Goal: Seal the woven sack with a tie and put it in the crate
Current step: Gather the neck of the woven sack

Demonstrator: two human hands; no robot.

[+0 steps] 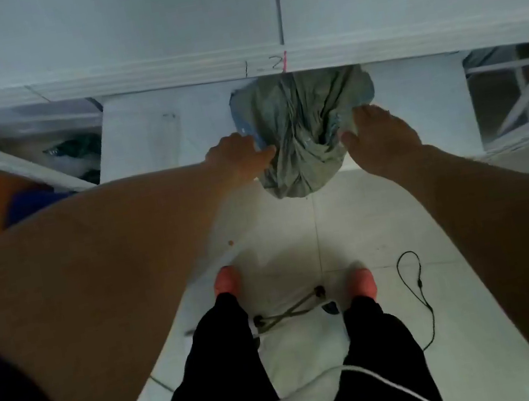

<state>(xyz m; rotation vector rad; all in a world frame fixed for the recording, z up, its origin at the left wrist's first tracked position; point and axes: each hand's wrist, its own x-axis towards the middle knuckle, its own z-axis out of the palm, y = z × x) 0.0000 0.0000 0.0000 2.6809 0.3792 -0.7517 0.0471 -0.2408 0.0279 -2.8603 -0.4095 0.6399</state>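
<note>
**Both hands at the green sack under the table edge**

Neither grip has closed on anything: the left hand [238,156] lies with its fingers extended and loosely spread, fingertips touching the left side of the woven sack [301,135], while the right hand [380,140] rests palm-down with fingers straight against the sack's right shoulder. Both bare forearms reach forward from the lower corners of the view.

Between the two hands, the grey-green sack stands on the pale floor [347,228], its cloth gathered into folds that run toward a bunched, twisted middle. Its far side tucks beneath the front edge of a white table [167,77], where handwritten marks and a short pink line show just above it. Whether a tie is around the gathered cloth cannot be told.

Nearer the person, two orange shoes [226,279] and dark trouser legs frame a white bag [302,360] lying on the floor between the feet. A thin black cord [422,296] loops on the tiles to the right.
</note>
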